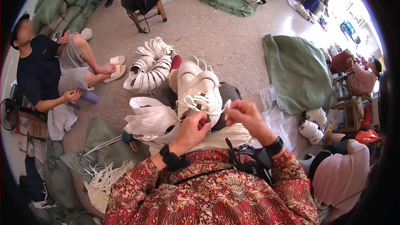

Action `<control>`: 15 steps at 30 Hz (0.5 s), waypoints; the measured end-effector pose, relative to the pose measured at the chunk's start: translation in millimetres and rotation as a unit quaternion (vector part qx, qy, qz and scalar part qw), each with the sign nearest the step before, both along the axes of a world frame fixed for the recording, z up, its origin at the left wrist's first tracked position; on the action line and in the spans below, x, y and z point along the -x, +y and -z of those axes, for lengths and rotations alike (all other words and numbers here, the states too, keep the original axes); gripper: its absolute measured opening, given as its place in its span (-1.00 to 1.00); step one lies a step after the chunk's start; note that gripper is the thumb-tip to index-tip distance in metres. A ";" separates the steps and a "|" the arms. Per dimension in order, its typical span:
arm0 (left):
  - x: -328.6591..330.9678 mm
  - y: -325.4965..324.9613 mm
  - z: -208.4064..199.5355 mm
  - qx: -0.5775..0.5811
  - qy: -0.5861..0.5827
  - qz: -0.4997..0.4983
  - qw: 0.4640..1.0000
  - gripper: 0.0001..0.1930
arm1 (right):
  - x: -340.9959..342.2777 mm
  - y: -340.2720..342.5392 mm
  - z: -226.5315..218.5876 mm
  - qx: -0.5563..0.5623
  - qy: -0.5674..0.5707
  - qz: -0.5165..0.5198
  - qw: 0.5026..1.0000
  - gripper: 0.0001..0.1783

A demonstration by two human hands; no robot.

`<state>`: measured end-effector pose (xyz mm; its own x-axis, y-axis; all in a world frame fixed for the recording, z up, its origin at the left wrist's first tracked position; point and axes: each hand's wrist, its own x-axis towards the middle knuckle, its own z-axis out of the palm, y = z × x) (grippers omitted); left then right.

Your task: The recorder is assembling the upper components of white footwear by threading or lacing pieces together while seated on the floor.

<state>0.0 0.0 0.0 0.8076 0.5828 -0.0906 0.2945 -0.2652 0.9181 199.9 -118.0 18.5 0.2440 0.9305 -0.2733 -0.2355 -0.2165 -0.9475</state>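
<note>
A white shoe upper (207, 91) rests on my lap, with other white uppers stacked behind it. A white shoelace (200, 100) runs through its eyelets. My left hand (192, 130) has curled fingers at the near edge of the upper and grips it there. Just to the right, my right hand (248, 118) is closed in a pinch, with a white lace end (227, 104) at its fingertips. A thick bundle of pale laces (225, 139) lies across my lap below the hands. To the left of the upper sits a pile of more white shoe uppers (148, 118).
A ring of white uppers (146, 79) lies on the floor ahead. A seated person (41, 66) is at left, near a green sack (104, 137) and loose white laces (104, 183). Green cloth (298, 73) and clear plastic (275, 127) lie at right, where another person (341, 175) sits close.
</note>
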 end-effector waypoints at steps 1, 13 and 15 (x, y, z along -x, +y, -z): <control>-0.5 -1.0 -2.3 -0.003 -0.003 -0.006 1.000 -0.84 | 8.3 0.6 11.6 -0.002 -0.016 0.004 1.000 -0.86; -5.0 -12.1 -1.3 -0.001 -0.025 -0.029 0.999 -0.82 | 28.0 8.0 40.3 -0.072 -0.096 0.118 0.986 -0.92; -6.9 -12.3 -3.4 0.000 -0.028 -0.034 0.999 -0.81 | 29.1 9.9 46.6 -0.088 -0.127 0.113 0.981 -0.91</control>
